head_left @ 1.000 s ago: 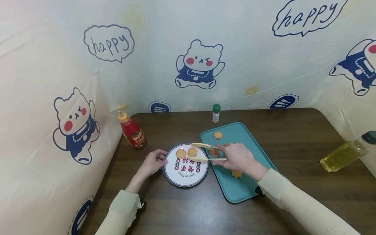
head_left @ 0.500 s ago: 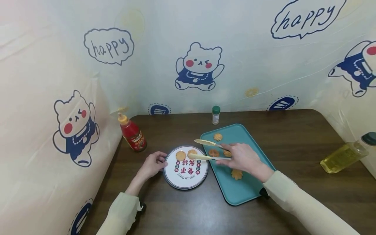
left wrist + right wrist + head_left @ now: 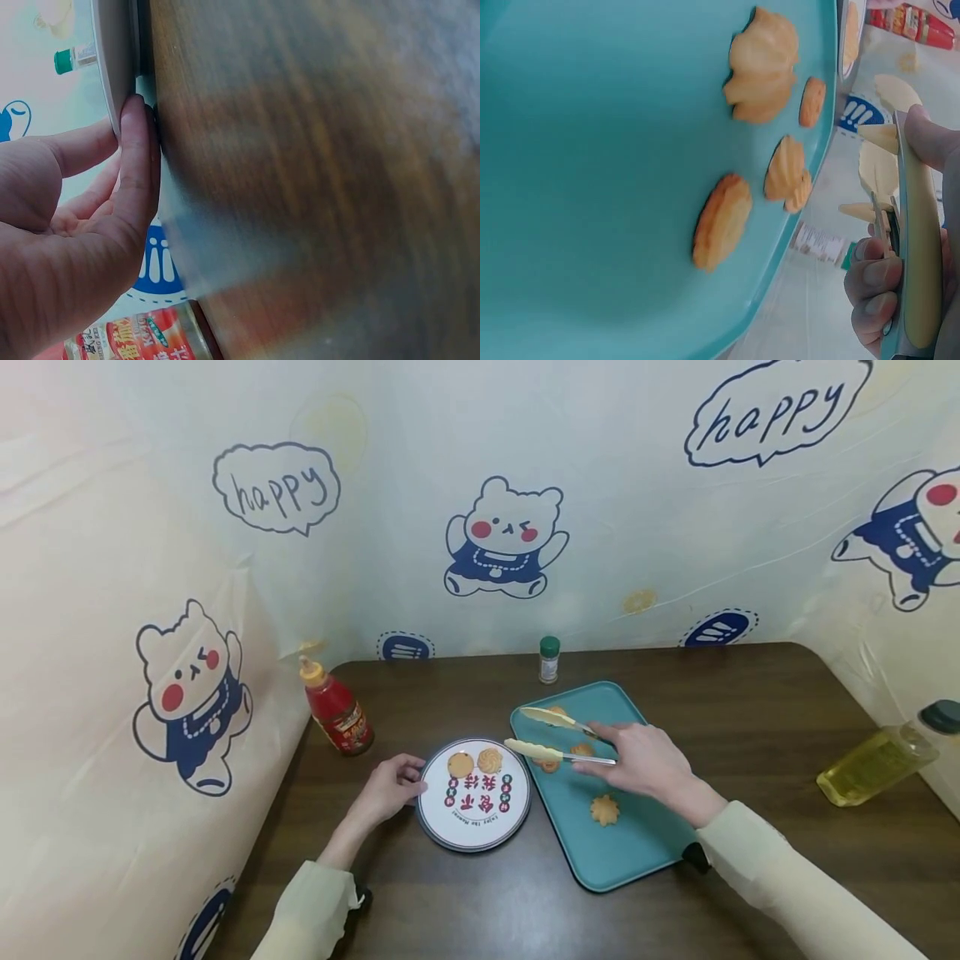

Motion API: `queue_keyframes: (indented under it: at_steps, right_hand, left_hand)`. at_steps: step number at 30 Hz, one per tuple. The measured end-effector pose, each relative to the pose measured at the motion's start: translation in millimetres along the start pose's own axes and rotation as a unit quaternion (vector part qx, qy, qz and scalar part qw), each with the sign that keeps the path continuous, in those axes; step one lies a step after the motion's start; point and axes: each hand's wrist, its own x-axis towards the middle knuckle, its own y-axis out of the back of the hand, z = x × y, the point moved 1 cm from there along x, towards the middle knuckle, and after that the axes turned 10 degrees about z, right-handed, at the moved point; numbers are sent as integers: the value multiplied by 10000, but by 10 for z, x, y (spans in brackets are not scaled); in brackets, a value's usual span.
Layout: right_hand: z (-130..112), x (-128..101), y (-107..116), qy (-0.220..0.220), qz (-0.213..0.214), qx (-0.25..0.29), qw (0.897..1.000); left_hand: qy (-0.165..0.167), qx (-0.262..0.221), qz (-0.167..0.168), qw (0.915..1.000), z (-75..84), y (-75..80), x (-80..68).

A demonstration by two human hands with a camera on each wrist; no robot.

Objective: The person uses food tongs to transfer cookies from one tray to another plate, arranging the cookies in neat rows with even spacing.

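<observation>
Cream-tipped metal tongs, one pair, gripped in the right hand with blades spread and empty, hovering over the near-left part of a teal rectangular plastic tray. Tray lying right of centre on a dark brown wooden table, nearer the front edge than the back. Four golden biscuits on the tray: one flower-shaped biscuit toward the front, one ridged biscuit and one round biscuit partly covered by the tongs, one swirled biscuit at the far end mostly hidden behind the upper blade. Just left of the tray, one round white plate with red lettering and a dark rim, carrying two biscuits side by side at its far edge. Left hand with relaxed fingers touching the plate's left rim. Toward the back-left corner, one red sauce bottle with a yellow cap; at the back edge, one small green-capped shaker; at the right edge, one yellow oil bottle, lying tilted, cap cut off partly. Left wrist view blurred, table a brown smear.
</observation>
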Motion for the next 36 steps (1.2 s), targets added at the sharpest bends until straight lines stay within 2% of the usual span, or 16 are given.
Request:
queue_keyframes:
  at_steps: [6,14,26,36]
  right_hand:
    - [138,-67,61,-220,8,67,9997]
    - [343,-260,257,-456,13,72,9989]
    - [598,-722,505,-725,4,-253,9970]
    - [762,-1062,527,-816,121,-292,9962]
  left_hand:
    - [-20,-3,-1,10000,4,0,-5]
    - [-48,16,18,10000,5,2,15]
    - [-190,-161,-14,9997,-19,-11,23]
    - [-185,-147,-1,9997,-13,-8,3]
